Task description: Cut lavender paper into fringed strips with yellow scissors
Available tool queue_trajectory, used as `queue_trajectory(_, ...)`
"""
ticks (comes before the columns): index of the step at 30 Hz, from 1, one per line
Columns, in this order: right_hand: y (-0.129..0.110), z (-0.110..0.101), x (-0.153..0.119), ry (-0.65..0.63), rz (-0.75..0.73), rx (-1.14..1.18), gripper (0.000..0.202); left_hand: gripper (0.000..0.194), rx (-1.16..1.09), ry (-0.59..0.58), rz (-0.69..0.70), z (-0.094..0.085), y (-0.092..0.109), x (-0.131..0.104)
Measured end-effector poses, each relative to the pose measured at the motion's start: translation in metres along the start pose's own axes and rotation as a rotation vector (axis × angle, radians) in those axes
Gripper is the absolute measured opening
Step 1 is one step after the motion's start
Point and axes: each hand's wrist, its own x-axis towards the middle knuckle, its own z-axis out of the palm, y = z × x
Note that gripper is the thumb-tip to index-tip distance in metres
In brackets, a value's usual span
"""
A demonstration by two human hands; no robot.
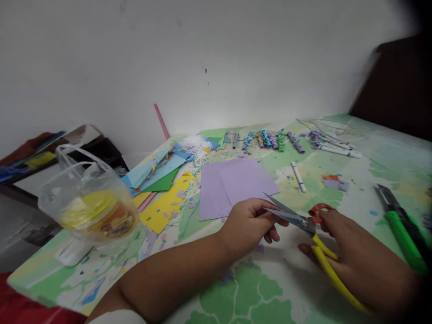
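Table (337, 189): we see it littered with paper scraps.
Purple paper (232, 184): thin, floppy, lying flat just beyond our hands.
Scissors (303, 222): rigid, sharp; take them by the yellow handles.
Right hand (357, 256): fingers clenched on the handles.
Left hand (248, 225): fingertips pinched at the blades; whatever they hold is too small to tell.

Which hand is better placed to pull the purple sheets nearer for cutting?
Left, probably. The left hand lies just in front of the purple sheets, pinching only at the blade tips, while the right hand grips the scissors farther away.

Bare white wall (216, 54) behind table (388, 148)
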Motion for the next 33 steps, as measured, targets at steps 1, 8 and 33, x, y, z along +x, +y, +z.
queue_trajectory(1,0.001,0.001,0.000,-0.009,-0.004,-0.001,0.047,0.008,0.006,0.008,-0.005,0.001,0.000,0.000)
queue_trajectory(8,-0.001,-0.002,0.001,-0.037,-0.015,0.001,0.048,0.022,0.116,0.088,-0.100,0.007,0.009,0.000)
queue_trajectory(33,-0.008,-0.012,0.006,-0.138,0.085,0.019,0.042,0.010,0.182,0.110,-0.184,-0.001,-0.005,0.013)
